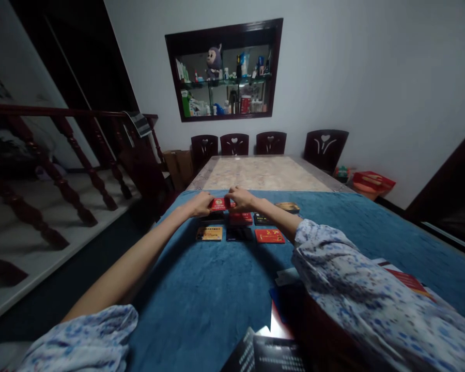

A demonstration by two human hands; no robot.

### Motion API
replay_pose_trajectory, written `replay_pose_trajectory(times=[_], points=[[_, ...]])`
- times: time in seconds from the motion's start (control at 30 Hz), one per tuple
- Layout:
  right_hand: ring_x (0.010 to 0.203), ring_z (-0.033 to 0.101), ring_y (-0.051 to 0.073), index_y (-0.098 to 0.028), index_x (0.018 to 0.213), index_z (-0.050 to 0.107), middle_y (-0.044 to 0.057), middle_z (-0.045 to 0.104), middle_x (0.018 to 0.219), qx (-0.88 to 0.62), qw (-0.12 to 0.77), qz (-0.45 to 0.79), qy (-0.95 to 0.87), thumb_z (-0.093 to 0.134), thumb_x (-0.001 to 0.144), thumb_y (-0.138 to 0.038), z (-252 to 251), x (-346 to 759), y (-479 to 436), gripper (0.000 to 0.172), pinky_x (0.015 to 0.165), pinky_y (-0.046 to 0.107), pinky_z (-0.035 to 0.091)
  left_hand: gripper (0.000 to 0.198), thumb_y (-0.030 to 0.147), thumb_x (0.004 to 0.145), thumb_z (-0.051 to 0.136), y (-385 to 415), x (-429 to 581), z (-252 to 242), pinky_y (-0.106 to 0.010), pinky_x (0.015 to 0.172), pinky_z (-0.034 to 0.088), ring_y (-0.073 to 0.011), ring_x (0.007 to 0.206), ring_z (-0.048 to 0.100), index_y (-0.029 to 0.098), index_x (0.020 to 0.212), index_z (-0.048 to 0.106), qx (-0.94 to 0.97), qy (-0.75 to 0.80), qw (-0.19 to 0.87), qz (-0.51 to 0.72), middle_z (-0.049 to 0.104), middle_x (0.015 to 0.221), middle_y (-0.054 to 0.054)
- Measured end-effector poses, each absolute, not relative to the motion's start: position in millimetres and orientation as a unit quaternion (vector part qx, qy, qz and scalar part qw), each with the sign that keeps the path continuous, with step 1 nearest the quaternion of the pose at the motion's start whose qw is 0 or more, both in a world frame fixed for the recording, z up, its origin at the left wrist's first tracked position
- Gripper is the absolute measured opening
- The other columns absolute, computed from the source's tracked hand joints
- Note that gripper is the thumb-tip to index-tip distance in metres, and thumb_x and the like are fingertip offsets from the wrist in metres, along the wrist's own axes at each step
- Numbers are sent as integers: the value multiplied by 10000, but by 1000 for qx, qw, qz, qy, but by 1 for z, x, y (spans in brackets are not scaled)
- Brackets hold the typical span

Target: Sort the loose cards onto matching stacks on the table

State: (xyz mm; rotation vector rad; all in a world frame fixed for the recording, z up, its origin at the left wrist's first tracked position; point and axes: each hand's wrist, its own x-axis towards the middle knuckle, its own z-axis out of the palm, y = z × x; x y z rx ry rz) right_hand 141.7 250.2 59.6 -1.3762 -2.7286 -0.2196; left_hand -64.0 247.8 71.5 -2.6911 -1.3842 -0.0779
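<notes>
At the far side of the blue cloth, both arms reach forward to a red card. My left hand pinches its left edge, and my right hand grips the right edge with curled fingers. Whether it is one card or a small stack, I cannot tell. Just nearer lie a red card pile and a black card pile, partly behind my right forearm. The front row has a yellow card, a black card and a red-orange card. A gold card pile lies to the right.
Loose black cards and a dark blue card lie close to me, partly under my right sleeve. The blue cloth covers the table's near part. Several dark chairs stand beyond; a stair railing runs along the left.
</notes>
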Motion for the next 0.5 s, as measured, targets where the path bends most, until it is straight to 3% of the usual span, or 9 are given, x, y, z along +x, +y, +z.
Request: replay_pose_trajectory(times=[0.17, 0.5], points=[[1140, 495, 313, -167, 1126, 681, 161, 574, 1214, -463, 27, -75, -883, 667, 820, -364, 56, 128, 267, 364, 904, 361, 428, 141, 190, 750, 611, 267, -70, 67, -262, 742, 468, -217, 871, 628, 164, 877, 669, -883, -465, 63, 7, 676, 886, -61], [1219, 475, 356, -181, 1244, 639, 185, 561, 1306, -500, -19, -44, -865, 621, 862, -432, 49, 114, 283, 457, 913, 425, 453, 177, 260, 719, 624, 300, -72, 54, -241, 690, 459, -203, 833, 637, 180, 856, 703, -871, -488, 29, 43, 691, 819, -32]])
